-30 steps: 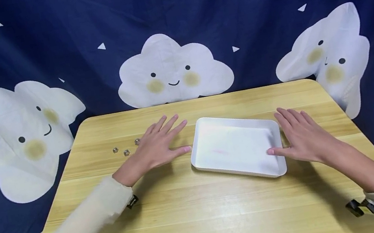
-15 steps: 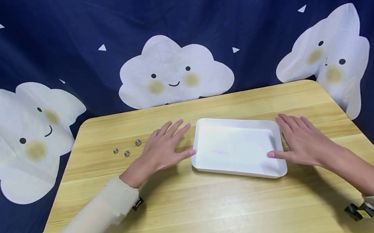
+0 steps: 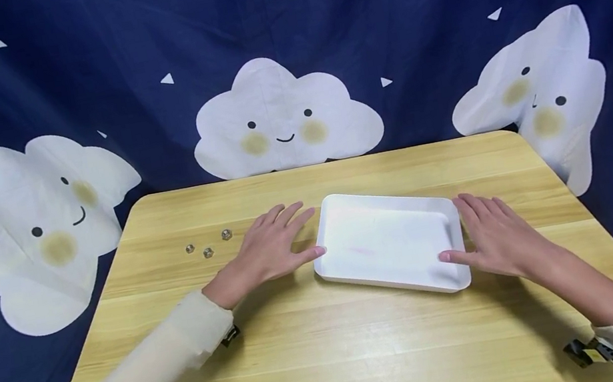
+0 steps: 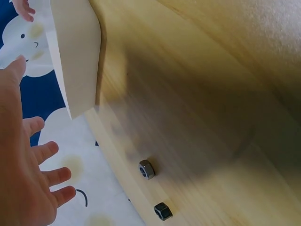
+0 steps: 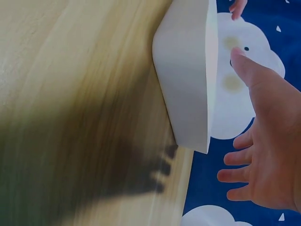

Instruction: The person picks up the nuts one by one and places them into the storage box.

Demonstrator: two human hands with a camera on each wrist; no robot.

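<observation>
A shallow white tray (image 3: 381, 239) lies at a slant on the wooden table. At its left end is my left hand (image 3: 270, 248), fingers spread and thumb over the rim. My right hand (image 3: 497, 237) is at the right end, its thumb reaching over the inside and its fingers outside. Both wrist views show the left hand (image 4: 28, 155) and right hand (image 5: 277, 146) with fingers extended, apart from the tray wall (image 5: 186, 80). Neither holds anything. Left of my left hand lie three metal hex nuts (image 3: 226, 234), two of them, including a dark nut (image 4: 146, 169), in the left wrist view.
The light wooden table (image 3: 335, 362) has rounded far corners. Behind it hangs a dark blue curtain (image 3: 265, 15) printed with white clouds. Shadows of the hands fall on the tabletop.
My left hand has moved right and slightly nearer, bringing its thumb over the tray's left rim and uncovering the rightmost nut fully. My right hand has come slightly nearer. The tray stays put.
</observation>
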